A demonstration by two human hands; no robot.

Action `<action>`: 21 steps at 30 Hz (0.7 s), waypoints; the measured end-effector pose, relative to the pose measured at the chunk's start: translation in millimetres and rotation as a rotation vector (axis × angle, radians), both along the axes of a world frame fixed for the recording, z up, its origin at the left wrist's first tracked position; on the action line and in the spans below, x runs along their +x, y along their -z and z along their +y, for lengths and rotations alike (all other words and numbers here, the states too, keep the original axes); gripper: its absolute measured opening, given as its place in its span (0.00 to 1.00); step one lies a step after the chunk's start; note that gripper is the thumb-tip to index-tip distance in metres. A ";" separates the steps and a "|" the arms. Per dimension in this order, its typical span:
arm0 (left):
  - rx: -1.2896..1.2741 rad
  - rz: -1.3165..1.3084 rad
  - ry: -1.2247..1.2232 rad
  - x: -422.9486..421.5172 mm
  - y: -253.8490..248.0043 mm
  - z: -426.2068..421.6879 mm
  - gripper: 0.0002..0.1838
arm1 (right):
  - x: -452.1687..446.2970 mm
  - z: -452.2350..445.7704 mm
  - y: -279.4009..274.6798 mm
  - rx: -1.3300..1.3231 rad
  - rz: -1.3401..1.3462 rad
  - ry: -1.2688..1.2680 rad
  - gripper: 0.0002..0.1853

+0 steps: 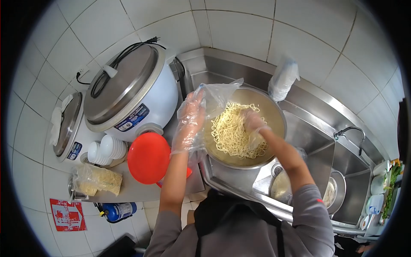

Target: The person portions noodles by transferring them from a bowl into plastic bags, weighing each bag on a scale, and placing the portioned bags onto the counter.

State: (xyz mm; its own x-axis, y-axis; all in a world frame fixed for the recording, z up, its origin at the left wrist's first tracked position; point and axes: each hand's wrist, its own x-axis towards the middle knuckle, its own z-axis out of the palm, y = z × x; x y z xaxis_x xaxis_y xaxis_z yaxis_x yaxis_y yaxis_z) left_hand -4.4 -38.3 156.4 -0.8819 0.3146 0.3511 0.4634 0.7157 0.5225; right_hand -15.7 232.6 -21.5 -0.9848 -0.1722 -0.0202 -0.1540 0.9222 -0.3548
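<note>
A wide metal bowl [278, 115] rests over the sink edge with a heap of pale yellow noodles [235, 128] in it. My right hand [255, 121] is down in the noodles at the right side of the heap, its fingers partly hidden and blurred. At the bowl's left rim is my left hand [192, 115], inside a clear plastic bag [214, 96]. The bag spreads from my left wrist over the bowl's upper left rim. My left fingers are bent against the plastic.
Large rice cookers [160, 94] stand at the left, near a red lid [149, 157], white bowls [112, 147] and bagged noodles [102, 179]. A wrapped white stack [283, 79] stands behind the bowl. At the right are sink basins [310, 132] and a faucet [353, 128].
</note>
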 end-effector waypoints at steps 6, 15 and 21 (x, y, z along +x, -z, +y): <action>0.073 -0.009 -0.058 -14.1 1.8 -13.6 0.27 | 19.0 2.8 -254.7 -0.082 0.063 0.082 0.34; 0.149 0.013 -0.145 -32.5 -19.4 -20.7 0.23 | 56.6 -42.3 -452.5 -0.076 0.390 0.288 0.14; 0.162 0.051 -0.199 -27.8 -21.2 -27.5 0.26 | 53.7 -41.3 -411.7 0.142 0.526 0.081 0.20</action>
State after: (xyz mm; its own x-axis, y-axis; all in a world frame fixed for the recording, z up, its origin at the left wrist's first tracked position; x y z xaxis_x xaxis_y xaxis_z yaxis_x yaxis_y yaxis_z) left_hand -32.2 -65.7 177.6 -0.9007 0.0726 0.4284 0.3505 0.7041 0.6176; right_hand 38.1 191.3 390.1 -0.8786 -0.1267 0.4605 -0.2033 0.9717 -0.1206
